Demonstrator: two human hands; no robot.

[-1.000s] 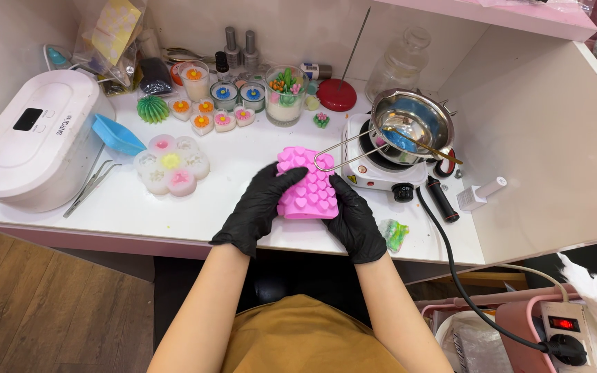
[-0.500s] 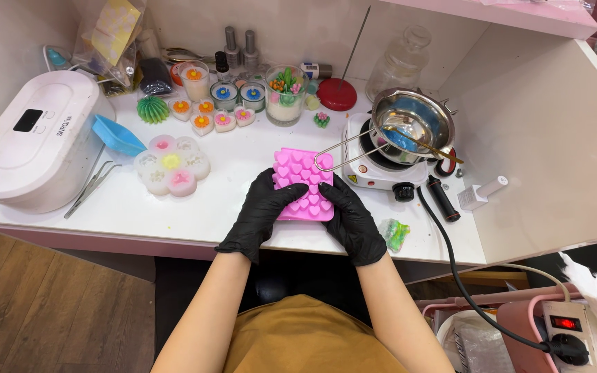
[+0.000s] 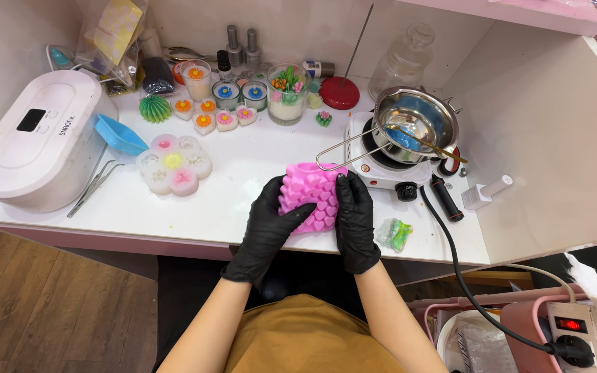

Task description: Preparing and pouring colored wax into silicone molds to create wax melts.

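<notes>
Both my hands wear black gloves and clasp a pink silicone mould (image 3: 310, 197) studded with small hearts, held just above the white table (image 3: 243, 179) near its front edge. My left hand (image 3: 266, 229) grips the mould's left side. On the mould's right side lies my right hand (image 3: 354, 220), fingers pointing away from me. The mould's open top faces the far side.
A steel pot with blue wax (image 3: 414, 124) sits on a small hotplate (image 3: 381, 166) just right of the mould, its handle reaching toward it. A flower-shaped white mould (image 3: 173, 164), tweezers (image 3: 95, 185), a white box-like device (image 3: 36, 138) and several small candles (image 3: 226, 103) lie left and behind.
The mould has turned in my hands from flat-faced to upright with its opening away from me. My hands shifted round its sides.
</notes>
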